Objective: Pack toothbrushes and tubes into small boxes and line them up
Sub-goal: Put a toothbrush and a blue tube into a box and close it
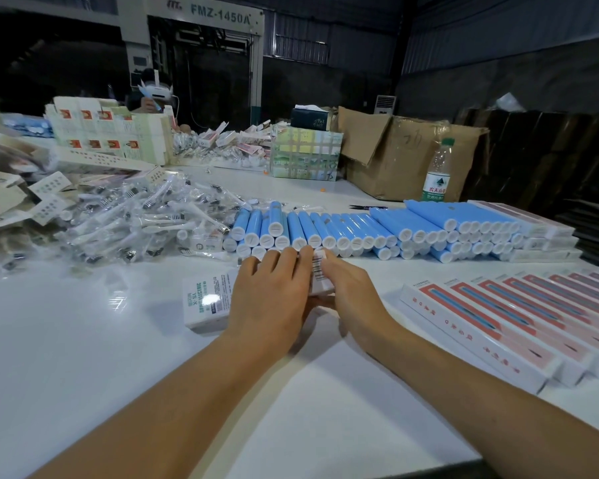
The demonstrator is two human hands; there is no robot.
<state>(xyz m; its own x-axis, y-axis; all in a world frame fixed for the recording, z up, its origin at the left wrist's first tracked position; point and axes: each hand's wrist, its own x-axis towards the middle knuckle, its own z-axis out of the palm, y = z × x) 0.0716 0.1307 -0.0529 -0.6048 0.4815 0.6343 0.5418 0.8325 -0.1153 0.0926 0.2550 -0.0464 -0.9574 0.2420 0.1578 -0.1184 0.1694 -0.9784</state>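
From where I watched, my left hand [272,295] lay flat, fingers straight, on the small white printed cardboard box [210,300] on the white surface [83,357], my right hand [346,288] pinching its barcoded end; it looked light, crushable, best held by its edges.

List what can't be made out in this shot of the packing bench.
- Small white box, head view: its right part is covered by the left hand and right hand; whether anything is inside cannot be told.
- Each hand's grip on the box: fingertips hidden.
- Print on the box: too small to read fully.
- Row of red boxes: cut off by the right edge.
- Lower blue tubes: hidden under the upper ones.
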